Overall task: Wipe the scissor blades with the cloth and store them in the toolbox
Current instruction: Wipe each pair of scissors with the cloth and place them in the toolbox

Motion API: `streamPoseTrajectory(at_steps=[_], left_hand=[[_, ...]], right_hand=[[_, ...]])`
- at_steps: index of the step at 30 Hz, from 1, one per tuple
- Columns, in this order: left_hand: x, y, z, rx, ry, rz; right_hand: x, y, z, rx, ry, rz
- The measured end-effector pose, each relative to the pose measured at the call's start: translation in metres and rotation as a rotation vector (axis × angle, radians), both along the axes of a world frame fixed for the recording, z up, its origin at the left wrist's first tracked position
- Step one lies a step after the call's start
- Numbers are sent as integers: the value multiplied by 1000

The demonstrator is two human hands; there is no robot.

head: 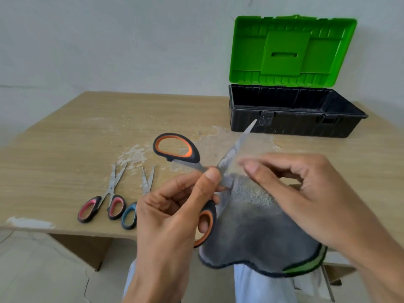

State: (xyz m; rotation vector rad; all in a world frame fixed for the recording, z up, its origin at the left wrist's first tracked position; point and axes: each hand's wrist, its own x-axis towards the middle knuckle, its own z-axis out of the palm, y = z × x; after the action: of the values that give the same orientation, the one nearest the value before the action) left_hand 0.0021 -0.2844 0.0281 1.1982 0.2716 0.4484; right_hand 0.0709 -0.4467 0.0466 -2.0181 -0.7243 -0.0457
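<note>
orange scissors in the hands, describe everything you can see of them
The orange-handled scissors have black plastic loops lined in orange and metal blades. They are held in the air, opened wide: one loop up left, the other low by the left hand, which pinches them near the pivot. One blade points up toward the toolbox, smeared with whitish residue; the other is mostly hidden behind the thumb and the grey cloth, which the right hand holds by the blades' base.

Soft, even light keeps the scene bright, with only faint shadows beneath the toolbox, while the wide lens bows the edges of the table and the right hand blurs at its fingertips.
</note>
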Motion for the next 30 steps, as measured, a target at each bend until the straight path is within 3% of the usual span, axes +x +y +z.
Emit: streamPoseTrajectory(at_steps=[7,15,22,30], left_hand=[[1,3,-4,-120,46,42],[2,-4,-9,-47,5,59],[-1,6,-5,-110,46,53],[1,-8,-7,-59,-9,-13]], right_hand=[[-8,-7,-1,109,130,106],[-16,4,-6,93,-32,9],[-8,-19,-4,-27,35,32],[-18,-4,2,8,-30,39]])
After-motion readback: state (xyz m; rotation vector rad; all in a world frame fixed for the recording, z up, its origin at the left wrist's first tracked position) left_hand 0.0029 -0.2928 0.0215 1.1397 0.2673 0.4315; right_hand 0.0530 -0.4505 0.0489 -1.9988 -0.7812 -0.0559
